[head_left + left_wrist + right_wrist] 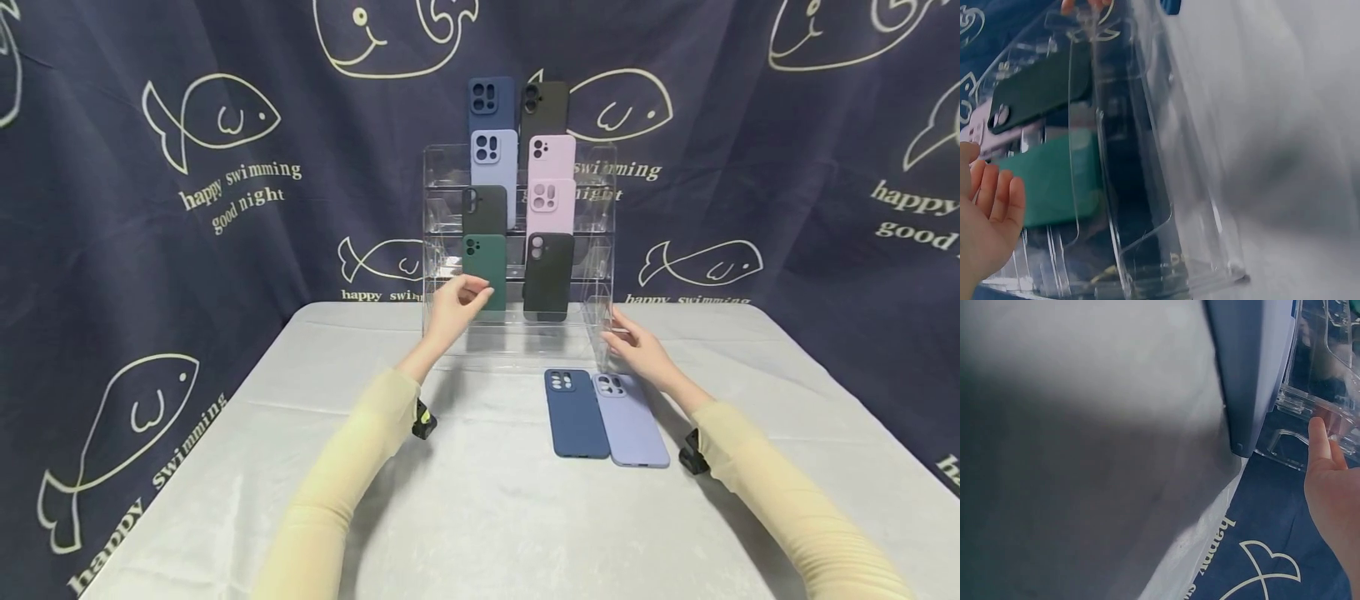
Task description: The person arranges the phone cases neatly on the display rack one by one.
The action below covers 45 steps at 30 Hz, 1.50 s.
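A clear tiered display stand (450,333) holds several phone cases in two columns. My left hand (457,304) is in front of the green phone case (487,258), which stands in the lowest tier. In the left wrist view the fingers (1000,197) bend loosely before the green case (1054,178), and nothing shows between them and the thumb. My right hand (637,346) pinches the stand's right side panel near its front, partly seen through the plastic in the right wrist view. Beside the green case stands a black phone case (549,279).
A dark blue phone case (577,417) and a lavender phone case (633,425) lie side by side on the white-covered table (465,517), before the stand's right part. Blue, light blue, pink and black cases fill upper tiers. A navy curtain (247,275) hangs behind.
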Each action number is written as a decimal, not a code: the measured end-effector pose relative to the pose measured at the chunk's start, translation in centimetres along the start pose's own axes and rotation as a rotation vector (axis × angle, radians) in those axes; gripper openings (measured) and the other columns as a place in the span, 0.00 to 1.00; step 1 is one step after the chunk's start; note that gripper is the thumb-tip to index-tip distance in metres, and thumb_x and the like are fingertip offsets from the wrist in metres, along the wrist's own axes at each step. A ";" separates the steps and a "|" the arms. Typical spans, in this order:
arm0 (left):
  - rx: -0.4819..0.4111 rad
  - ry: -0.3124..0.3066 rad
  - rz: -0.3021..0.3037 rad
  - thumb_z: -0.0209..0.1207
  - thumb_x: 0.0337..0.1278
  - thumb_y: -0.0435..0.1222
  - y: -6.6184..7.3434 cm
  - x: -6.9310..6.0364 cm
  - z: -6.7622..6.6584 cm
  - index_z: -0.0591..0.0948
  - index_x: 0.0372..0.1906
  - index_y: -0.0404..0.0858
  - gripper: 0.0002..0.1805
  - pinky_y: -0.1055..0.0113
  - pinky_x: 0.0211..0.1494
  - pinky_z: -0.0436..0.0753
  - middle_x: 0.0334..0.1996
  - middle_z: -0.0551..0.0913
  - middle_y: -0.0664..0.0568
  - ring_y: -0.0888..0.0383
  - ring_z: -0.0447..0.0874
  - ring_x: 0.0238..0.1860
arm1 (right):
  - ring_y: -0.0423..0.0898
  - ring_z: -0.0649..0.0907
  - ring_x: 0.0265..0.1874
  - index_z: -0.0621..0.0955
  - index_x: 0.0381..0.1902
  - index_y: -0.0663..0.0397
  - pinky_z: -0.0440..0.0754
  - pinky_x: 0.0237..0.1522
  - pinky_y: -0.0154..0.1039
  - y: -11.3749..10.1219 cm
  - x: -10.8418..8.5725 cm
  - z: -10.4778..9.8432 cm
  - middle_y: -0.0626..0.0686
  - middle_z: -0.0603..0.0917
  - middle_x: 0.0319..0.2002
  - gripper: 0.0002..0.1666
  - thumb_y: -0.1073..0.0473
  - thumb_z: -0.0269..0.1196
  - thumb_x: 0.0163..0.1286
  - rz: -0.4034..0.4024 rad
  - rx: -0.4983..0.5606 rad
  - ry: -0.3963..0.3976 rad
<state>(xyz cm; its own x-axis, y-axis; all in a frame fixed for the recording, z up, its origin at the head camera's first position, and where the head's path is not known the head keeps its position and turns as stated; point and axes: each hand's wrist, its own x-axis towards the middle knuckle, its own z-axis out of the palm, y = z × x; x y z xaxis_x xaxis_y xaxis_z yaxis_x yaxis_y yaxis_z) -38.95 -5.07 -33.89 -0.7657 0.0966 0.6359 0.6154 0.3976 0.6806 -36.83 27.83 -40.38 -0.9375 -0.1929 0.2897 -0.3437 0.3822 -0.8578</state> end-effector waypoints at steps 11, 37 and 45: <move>0.053 -0.290 -0.054 0.61 0.58 0.40 1.2 -2.1 3.7 0.83 0.38 0.37 0.09 0.77 0.33 0.80 0.33 0.86 0.48 0.59 0.82 0.30 | 0.21 0.74 0.45 0.49 0.73 0.55 0.77 0.49 0.20 -0.2 0.0 0.0 0.72 0.64 0.63 0.38 0.57 0.53 0.72 -0.023 0.022 -0.010; 0.271 -0.957 0.057 0.50 0.67 0.38 0.0 -5.6 8.1 0.79 0.55 0.42 0.15 0.66 0.68 0.69 0.56 0.80 0.52 0.55 0.73 0.62 | 0.19 0.73 0.44 0.50 0.73 0.54 0.76 0.47 0.17 -0.1 -0.2 0.1 0.72 0.65 0.63 0.38 0.60 0.53 0.72 -0.027 0.028 0.002; 0.327 -0.980 0.102 0.52 0.66 0.38 0.2 -5.6 8.0 0.81 0.49 0.42 0.13 0.69 0.66 0.70 0.53 0.81 0.53 0.58 0.75 0.58 | 0.18 0.74 0.40 0.51 0.73 0.58 0.77 0.46 0.17 -0.1 0.0 0.2 0.74 0.65 0.62 0.38 0.60 0.53 0.72 -0.037 0.045 0.011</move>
<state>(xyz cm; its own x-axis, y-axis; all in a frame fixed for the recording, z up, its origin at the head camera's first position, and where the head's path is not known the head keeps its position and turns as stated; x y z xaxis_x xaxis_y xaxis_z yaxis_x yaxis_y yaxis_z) -36.02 1.77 -40.25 -0.6193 0.7851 0.0105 0.7170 0.5600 0.4150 -36.84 27.58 -40.42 -0.9248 -0.1962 0.3261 -0.3757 0.3341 -0.8644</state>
